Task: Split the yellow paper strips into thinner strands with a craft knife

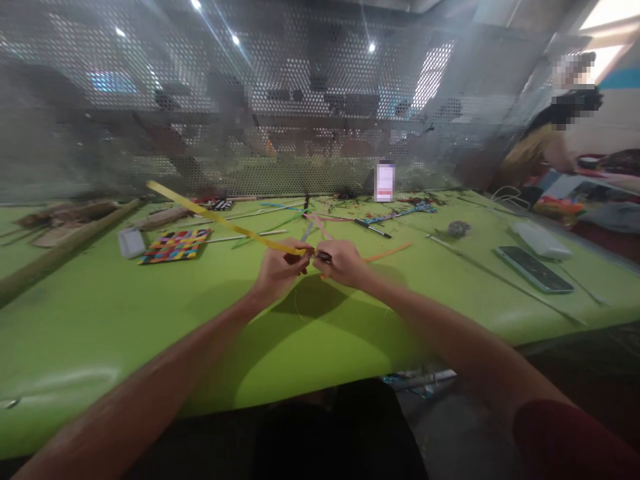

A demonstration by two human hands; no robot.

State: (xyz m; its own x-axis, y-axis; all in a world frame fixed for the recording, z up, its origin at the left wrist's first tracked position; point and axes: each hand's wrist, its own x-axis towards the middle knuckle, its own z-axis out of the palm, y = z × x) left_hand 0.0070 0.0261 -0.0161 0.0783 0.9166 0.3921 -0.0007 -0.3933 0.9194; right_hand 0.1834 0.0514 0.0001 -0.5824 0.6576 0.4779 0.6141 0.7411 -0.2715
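My left hand is closed in a pinch on a long yellow strip, whose free end sticks out to the upper left. Close beside it, my right hand has its fingers curled around a small dark thing too hidden to name. Between and around my fingers, a grey strip, a pink strip and an orange strip fan outward. Where these strips meet is covered by my fingers. Both hands hover over the green tabletop.
A woven multicoloured square and a white box lie left. Ahead are a pen and a lit phone by the perforated screen. Another phone and a thin stick lie right. A person is beyond.
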